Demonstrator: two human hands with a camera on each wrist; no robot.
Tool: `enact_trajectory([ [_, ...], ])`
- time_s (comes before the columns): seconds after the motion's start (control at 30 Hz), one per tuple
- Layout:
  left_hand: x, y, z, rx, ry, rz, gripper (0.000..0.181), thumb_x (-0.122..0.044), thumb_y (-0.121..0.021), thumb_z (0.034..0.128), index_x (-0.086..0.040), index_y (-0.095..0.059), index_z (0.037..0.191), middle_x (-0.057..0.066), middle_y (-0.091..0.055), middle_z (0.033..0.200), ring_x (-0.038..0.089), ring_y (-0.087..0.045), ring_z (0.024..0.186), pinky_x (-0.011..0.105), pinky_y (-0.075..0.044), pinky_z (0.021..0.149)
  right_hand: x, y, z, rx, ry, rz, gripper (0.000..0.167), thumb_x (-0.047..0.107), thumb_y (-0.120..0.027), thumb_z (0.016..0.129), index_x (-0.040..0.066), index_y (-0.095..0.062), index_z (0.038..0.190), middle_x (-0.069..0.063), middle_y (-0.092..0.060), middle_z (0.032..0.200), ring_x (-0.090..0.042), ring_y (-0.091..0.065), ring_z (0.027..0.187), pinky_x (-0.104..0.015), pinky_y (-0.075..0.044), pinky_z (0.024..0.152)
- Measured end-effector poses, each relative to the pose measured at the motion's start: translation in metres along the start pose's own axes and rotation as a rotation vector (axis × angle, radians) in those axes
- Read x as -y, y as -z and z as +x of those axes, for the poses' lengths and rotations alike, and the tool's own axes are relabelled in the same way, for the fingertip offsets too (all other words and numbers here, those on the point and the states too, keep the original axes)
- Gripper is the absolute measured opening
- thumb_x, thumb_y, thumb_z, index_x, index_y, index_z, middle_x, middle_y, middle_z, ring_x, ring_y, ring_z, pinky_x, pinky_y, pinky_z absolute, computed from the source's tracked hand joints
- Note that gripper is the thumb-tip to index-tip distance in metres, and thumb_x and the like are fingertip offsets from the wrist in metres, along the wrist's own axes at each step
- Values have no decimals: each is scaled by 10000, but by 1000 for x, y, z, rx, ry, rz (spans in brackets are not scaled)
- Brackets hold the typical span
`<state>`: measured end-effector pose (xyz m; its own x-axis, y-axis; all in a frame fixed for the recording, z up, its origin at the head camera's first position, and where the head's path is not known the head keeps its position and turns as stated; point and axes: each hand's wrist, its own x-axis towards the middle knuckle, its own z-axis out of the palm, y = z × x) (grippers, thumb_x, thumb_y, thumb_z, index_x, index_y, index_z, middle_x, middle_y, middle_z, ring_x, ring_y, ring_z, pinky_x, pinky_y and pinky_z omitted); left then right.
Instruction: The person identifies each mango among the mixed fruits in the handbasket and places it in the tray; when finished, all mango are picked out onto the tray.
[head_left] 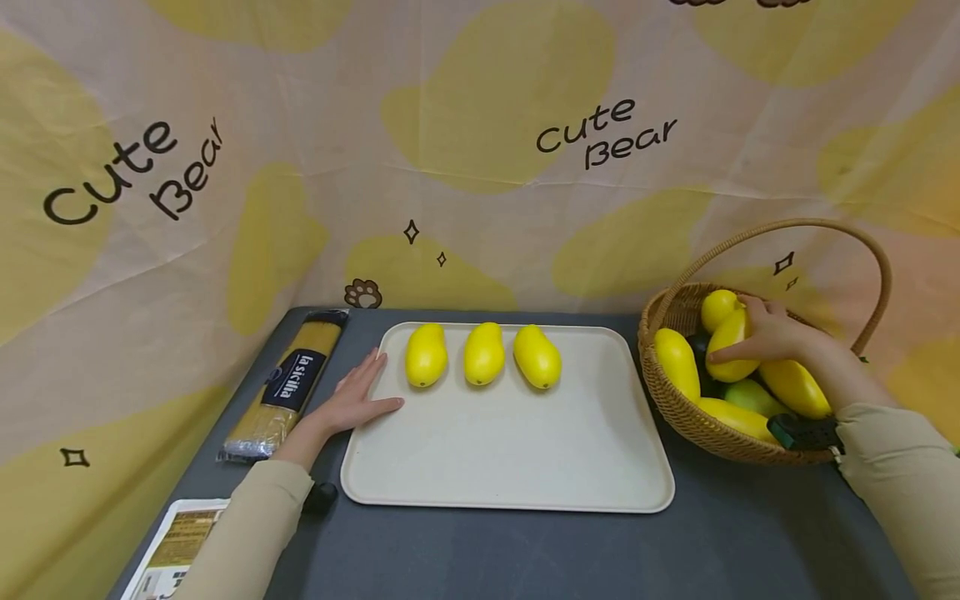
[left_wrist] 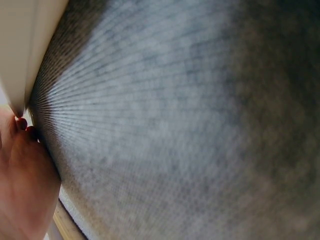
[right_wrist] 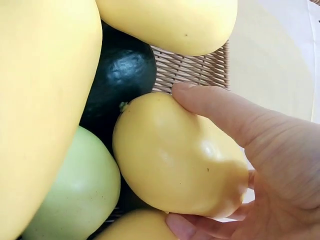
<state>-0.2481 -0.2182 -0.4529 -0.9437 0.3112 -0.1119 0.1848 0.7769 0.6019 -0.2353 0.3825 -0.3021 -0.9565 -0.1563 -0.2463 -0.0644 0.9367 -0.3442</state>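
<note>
My right hand (head_left: 776, 337) reaches into a wicker basket (head_left: 675, 400) and grips a yellow mango (right_wrist: 170, 150), thumb on one side and fingers on the other. Around it lie more yellow mangoes (head_left: 677, 362), a green round fruit (right_wrist: 82, 187), a dark green fruit (right_wrist: 125, 65) and a smaller round yellow fruit (head_left: 718, 307). My left hand (head_left: 352, 398) rests on the left rim of a cream tray (head_left: 510, 450), its fingers extended. Three mangoes (head_left: 483, 354) lie in a row along the tray's far side. The left wrist view shows mostly blurred tabletop.
A pack of spaghetti (head_left: 292, 387) lies left of the tray, and a flat printed package (head_left: 176, 554) sits at the near left. The basket's tall handle (head_left: 813, 223) arches over the fruit. A printed cloth (head_left: 465, 150) hangs behind the dark table (head_left: 480, 554).
</note>
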Motion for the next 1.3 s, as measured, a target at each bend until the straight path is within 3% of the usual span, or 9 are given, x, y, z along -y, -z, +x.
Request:
enact_trajectory([
  [0.33, -3, -1, 0, 3, 4, -6, 954, -481, -617, 901, 2, -113, 1551, 215, 12, 1614, 413, 0, 1465, 620, 39, 1127, 0, 1, -4, -2, 7, 51, 1166, 374, -775, 795, -167, 27, 1446, -539, -11, 1340, -662, -49, 1235, -759, -240, 899],
  [0.47, -2, -2, 0, 6, 8, -5, 956, -486, -614, 903, -6, -105, 1554, 212, 17, 1615, 418, 5, 1464, 625, 44, 1124, 3, 3, -6, -21, 7, 126, 1157, 335, -774, 803, -132, 54, 1464, -524, -23, 1345, -643, -84, 1226, -713, -263, 892],
  [0.6, -2, -2, 0, 6, 7, -3, 955, -489, -612, 902, -7, -106, 1554, 214, 14, 1614, 420, 2, 1463, 630, 42, 1122, 7, 3, -10, -72, 3, 223, 1155, 280, -775, 817, -117, 90, 1471, -495, -32, 1365, -605, -176, 1205, -616, -368, 885],
  [0.73, -1, -1, 0, 4, -1, 3, 955, -492, -609, 903, -4, -109, 1553, 217, 12, 1613, 425, -3, 1462, 632, 37, 1121, 14, 1, -19, -109, -4, 319, 1163, 254, -760, 842, -82, 156, 1474, -466, -2, 1391, -544, -279, 1163, -476, -500, 769],
  [0.87, -2, 0, -1, 2, -9, 2, 951, -487, -609, 904, 1, -110, 1551, 221, 10, 1612, 431, -6, 1459, 634, 35, 1121, 23, -1, -33, -126, 12, 375, 1138, 269, -728, 875, -33, 191, 1474, -437, 54, 1420, -520, -265, 1187, -437, -464, 809],
  [1.07, -2, 1, -2, 4, -8, -3, 952, -484, -610, 903, 4, -111, 1550, 226, 8, 1610, 442, -5, 1456, 639, 34, 1118, 33, -8, -54, -138, -2, 449, 1106, 301, -681, 911, 73, 245, 1471, -420, -23, 1412, -501, -334, 1172, -278, -444, 750],
  [1.23, -2, 1, -2, 1, -6, -8, 953, -483, -617, 900, 3, -116, 1550, 227, 6, 1610, 457, -6, 1450, 648, 33, 1113, 45, -20, -68, -196, 16, 518, 1061, 278, -673, 922, 162, 217, 1486, -352, 24, 1462, -498, -298, 1202, -218, -363, 775],
  [1.3, -2, 1, -2, -2, -6, -4, 953, -484, -615, 900, 2, -117, 1550, 226, 6, 1610, 456, -7, 1450, 649, 31, 1112, 50, -26, -72, -222, 40, 556, 1041, 243, -674, 923, 211, 194, 1497, -315, 36, 1475, -501, -279, 1214, -163, -384, 731],
])
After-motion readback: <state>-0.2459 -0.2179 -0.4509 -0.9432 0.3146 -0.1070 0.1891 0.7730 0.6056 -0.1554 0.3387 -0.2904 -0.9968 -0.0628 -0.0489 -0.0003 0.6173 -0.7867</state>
